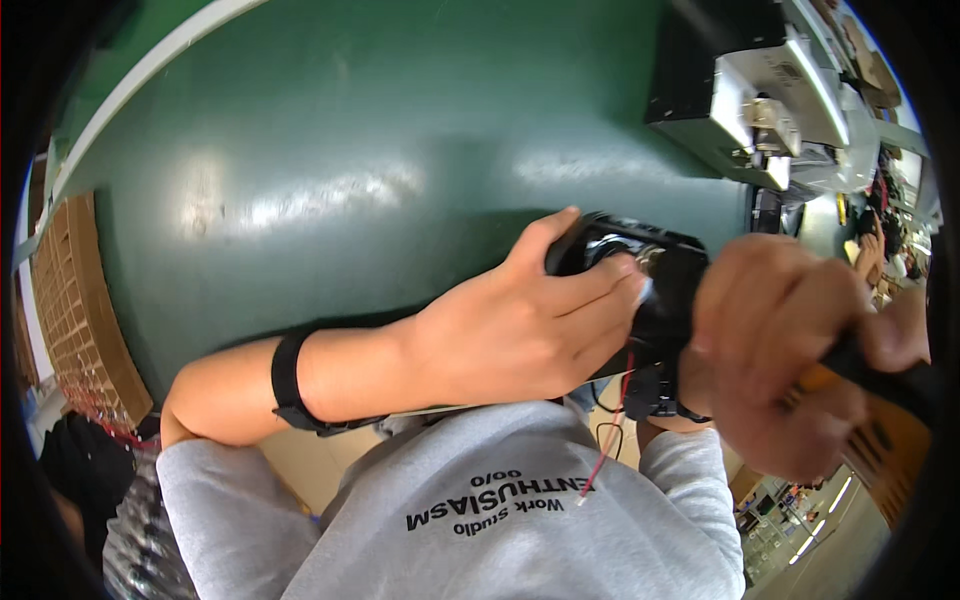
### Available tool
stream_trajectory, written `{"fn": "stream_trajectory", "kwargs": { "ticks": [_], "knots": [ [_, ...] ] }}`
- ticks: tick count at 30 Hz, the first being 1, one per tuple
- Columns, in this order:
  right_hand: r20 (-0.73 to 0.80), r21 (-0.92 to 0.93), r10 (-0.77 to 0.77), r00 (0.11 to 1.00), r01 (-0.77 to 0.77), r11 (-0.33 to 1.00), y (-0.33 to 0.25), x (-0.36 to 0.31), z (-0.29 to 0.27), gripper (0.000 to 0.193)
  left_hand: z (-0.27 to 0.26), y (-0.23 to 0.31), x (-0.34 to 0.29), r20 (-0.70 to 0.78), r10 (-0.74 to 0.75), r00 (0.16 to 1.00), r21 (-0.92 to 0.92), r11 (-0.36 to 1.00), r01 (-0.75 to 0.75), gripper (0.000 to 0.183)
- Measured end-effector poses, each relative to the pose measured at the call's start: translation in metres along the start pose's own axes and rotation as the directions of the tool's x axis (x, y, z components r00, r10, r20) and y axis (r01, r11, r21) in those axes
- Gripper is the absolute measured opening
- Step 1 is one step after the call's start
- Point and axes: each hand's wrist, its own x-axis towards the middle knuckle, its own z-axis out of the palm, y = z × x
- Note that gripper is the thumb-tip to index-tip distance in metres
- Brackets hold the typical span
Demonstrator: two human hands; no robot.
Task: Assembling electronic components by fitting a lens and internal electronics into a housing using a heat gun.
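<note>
My left hand [530,325] is closed around a boxy black device [680,275] near the table's front edge, its thumb along the far side and its fingers over the top. A shiny rounded part shows beside the fingertips; the kind of device is unclear. Below it hangs a thin red wire [618,415]. My right hand [785,350], large and blurred close to the camera, grips an orange-and-black power tool [890,440] with vent slots. The tool's working end is hidden, so whether it touches the device cannot be told.
A green tabletop [400,130] spreads ahead. At the far right stands a black-and-white box [710,80] with metal parts [770,125] at its open side and clear plastic beside it. A brown cardboard divider tray [85,300] lies at left. Other people and shelves appear at the right rim.
</note>
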Motion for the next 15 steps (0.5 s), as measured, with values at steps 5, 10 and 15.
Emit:
{"fn": "stream_trajectory", "kwargs": {
  "ticks": [5, 10, 15],
  "knots": [
    [-0.075, -0.103, 0.035, 0.997, -0.043, 0.994, 0.007, 0.003, 0.012, 0.029, -0.011, -0.005, -0.002, 0.102, -0.004, 0.995, -0.116, 0.993, 0.016, 0.026],
    [0.007, -0.663, -0.264, 0.965, 0.202, 0.721, 0.031, -0.006, 0.002, 0.026, -0.012, -0.002, 0.004, 0.137, -0.001, 0.991, -0.131, 0.991, 0.019, 0.035],
    [-0.341, -0.085, -0.019, 0.940, -0.011, 0.996, 0.013, 0.004, 0.026, 0.035, -0.017, -0.002, 0.008, 0.189, -0.006, 0.982, -0.168, 0.985, 0.038, 0.049]
  ]
}}
